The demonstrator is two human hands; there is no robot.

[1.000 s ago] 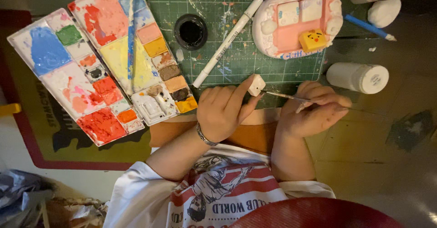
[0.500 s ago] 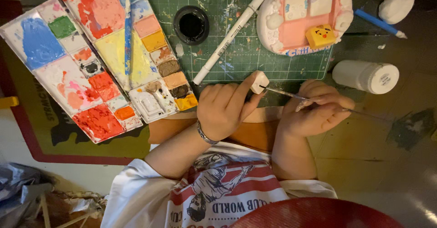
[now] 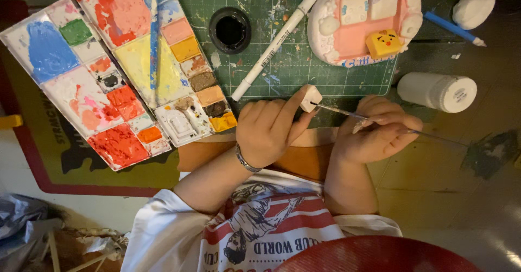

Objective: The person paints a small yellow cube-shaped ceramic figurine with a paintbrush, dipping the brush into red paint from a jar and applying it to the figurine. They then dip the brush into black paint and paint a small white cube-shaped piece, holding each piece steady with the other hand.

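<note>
Head view shows little change from half a second back: my left hand (image 3: 268,131) is where it was, pinching the small white clay piece (image 3: 310,97) between thumb and forefinger, and my right hand (image 3: 377,131) remains closed around the thin paintbrush (image 3: 347,113), its tip touching the piece's right side. The whole scene has slid slightly in the frame, no more than that.

That piece is a small blocky lump, matte and unpainted, held just above the lower edge of the green cutting mat (image 3: 304,60), which is gridded and flecked with dried paint. The brush handle is slim and dark, running out past my knuckles toward the right.

Left of the mat lie two white plastic paint palettes (image 3: 125,76), side by side, their square wells smeared with blue, green, red, yellow, orange and brown; a blue-handled brush (image 3: 154,38) rests across one. On the mat I see a round black cap (image 3: 230,30), a long white marker pen (image 3: 277,41) lying diagonally, and a rounded pink-and-white clay tray (image 3: 363,22) with a yellow cube figure (image 3: 384,43). A white cylindrical bottle (image 3: 437,92) lies on its side on the desk (image 3: 461,196) near my right hand.
</note>
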